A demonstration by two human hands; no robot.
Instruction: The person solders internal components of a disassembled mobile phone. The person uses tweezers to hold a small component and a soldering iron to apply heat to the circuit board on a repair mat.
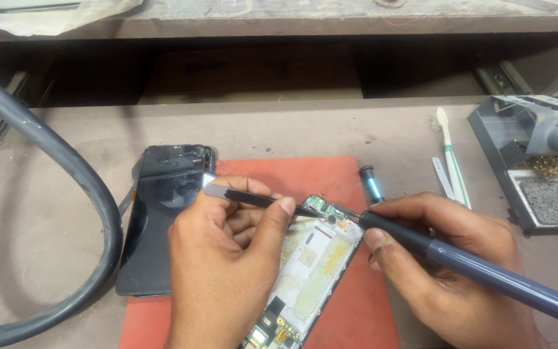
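An opened smartphone [314, 271], its back removed so the circuit boards and pale inner frame show, lies slanted on a red work mat [350, 310] on the dusty worktop [279, 126]. The left hand [227, 258] rests over the phone's left edge, thumb and fingers closed on a pair of dark tweezers [253, 199] whose tips point right toward the small green board at the phone's upper end. The right hand [447, 258] is wrapped around the grip of a soldering iron [473, 265], a black collar and blue-grey handle running off toward the lower right corner; its metal tip meets the same upper board close to the tweezer tips, though whether it actually touches a component is hard to tell at this size. Just left of the phone, partly on the mat, lies a black phone back panel [163, 213], glossy side up. A thick grey hose [66, 168] curves down the left side of the worktop. Behind the right hand stand a small dark cylinder with a blue band [371, 184], a white and green toothbrush [452, 158] and a flat metal strip [442, 176]. At the far right sits a grey soldering iron stand [537, 155] with brass wool and a dark sponge pad.
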